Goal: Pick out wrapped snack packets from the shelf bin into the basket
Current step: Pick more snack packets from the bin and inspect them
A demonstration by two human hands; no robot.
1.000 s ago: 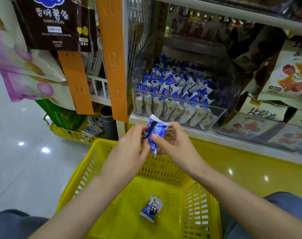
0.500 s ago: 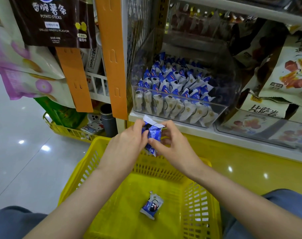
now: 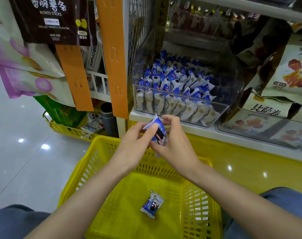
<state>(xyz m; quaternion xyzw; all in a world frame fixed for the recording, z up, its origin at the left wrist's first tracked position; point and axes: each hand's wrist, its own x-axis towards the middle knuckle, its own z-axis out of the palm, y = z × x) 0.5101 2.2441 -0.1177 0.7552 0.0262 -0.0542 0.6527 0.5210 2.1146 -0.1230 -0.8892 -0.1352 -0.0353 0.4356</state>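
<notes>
Both hands pinch one packet point(image 3: 157, 131): L hand point(image 3: 133, 145) w/ thumb & fingers on its left edge, R hand point(image 3: 176, 145) curled round its right side, upper fingers loose. Packet hangs over the basket's point(image 3: 203, 195) far rim, just below the bin point(image 3: 229, 80). Risk: released here it could clip the rim & bounce to the floor point(image 3: 26, 161). Safer let go nearer basket centre, by the 2nd packet point(image 3: 152, 204).

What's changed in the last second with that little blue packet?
The left hand and right hand kept hold of the blue-and-white wrapped snack packet and turned it, one sealed end now up. The second packet in the yellow plastic basket stayed put.
</notes>
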